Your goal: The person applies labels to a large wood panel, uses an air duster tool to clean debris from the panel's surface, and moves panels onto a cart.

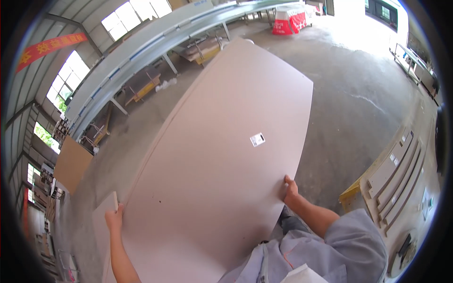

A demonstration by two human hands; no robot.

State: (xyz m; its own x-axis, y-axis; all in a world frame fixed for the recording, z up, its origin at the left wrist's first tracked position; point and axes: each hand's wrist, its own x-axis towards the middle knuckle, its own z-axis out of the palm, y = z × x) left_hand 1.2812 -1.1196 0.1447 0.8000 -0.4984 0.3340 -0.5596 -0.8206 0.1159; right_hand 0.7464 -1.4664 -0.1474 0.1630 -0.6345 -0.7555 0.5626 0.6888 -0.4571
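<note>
A large pinkish-beige flat panel [212, 141] stretches away from my body across the middle of the view. It bears a small white label [257, 139] and a small dark spot nearer me. At its right edge, my right hand [291, 188] is closed with the thumb on top; the fingers beneath are hidden. My left hand [114, 218] is closed at the left edge, beside the pale narrow end of a board [115, 201]. Part of another pale panel surface [100, 217] shows left of that hand; how it joins the large panel is unclear.
A long grey conveyor-like table [141, 52] on legs runs along the far left. Below it lie yellow-edged pallets [144, 89]. A brown board [72, 164] leans at left. On the right, a bench [363, 188] carries several panel strips [401, 174]. Concrete floor [349, 127] lies between.
</note>
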